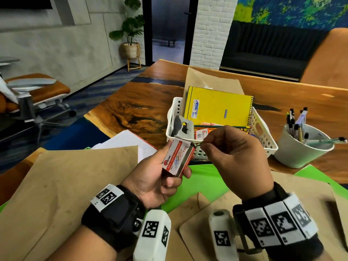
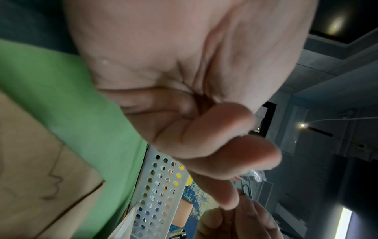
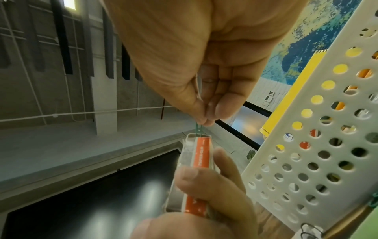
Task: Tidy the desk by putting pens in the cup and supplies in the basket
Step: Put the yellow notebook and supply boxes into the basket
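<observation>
My left hand (image 1: 160, 174) grips a small red and white paper clip box (image 1: 178, 159), held just in front of the white perforated basket (image 1: 263, 129). My right hand (image 1: 203, 145) pinches a green paper clip (image 3: 198, 129) between thumb and forefinger at the box's open end (image 3: 197, 137). The basket holds a yellow spiral notebook (image 1: 216, 108), a grey hole punch (image 1: 180, 127), pencils and small boxes. A white cup (image 1: 303, 147) with several pens stands to the right of the basket. In the left wrist view the curled fingers (image 2: 214, 142) hide the box.
Brown envelopes (image 1: 66, 185) and green paper (image 1: 203, 185) cover the near desk. A lined notepad (image 1: 126, 142) lies at the left behind them. More loose paper clips (image 3: 310, 231) lie by the basket's base. An office chair (image 1: 33, 95) stands off to the left.
</observation>
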Demonstrator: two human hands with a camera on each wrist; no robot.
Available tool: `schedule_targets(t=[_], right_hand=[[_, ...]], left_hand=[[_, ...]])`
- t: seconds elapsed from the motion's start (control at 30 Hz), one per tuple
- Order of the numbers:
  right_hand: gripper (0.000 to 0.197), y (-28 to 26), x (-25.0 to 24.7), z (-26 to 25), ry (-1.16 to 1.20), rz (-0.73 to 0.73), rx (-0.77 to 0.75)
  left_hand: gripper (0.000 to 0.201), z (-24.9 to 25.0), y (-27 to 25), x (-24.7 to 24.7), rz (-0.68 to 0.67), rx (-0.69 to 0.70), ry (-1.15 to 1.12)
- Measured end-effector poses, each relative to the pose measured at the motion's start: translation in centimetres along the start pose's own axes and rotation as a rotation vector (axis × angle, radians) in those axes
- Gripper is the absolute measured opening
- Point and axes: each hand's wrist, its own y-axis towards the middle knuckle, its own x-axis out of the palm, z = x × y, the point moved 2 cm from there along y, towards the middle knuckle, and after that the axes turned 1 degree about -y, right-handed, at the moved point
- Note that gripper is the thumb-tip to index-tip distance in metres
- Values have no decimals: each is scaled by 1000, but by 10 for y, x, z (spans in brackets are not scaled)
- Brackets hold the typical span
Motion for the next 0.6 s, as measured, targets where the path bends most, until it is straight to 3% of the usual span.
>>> schedule_targets(t=[0.23,0.6], right_hand=[[18,-2,1,-3,-38,-44,-86],[10,3,-6,-1,85,-180,-49]], left_hand=[[50,-1,0,1,13,-54,62],[47,-4,-1,2,-33,-59,108]])
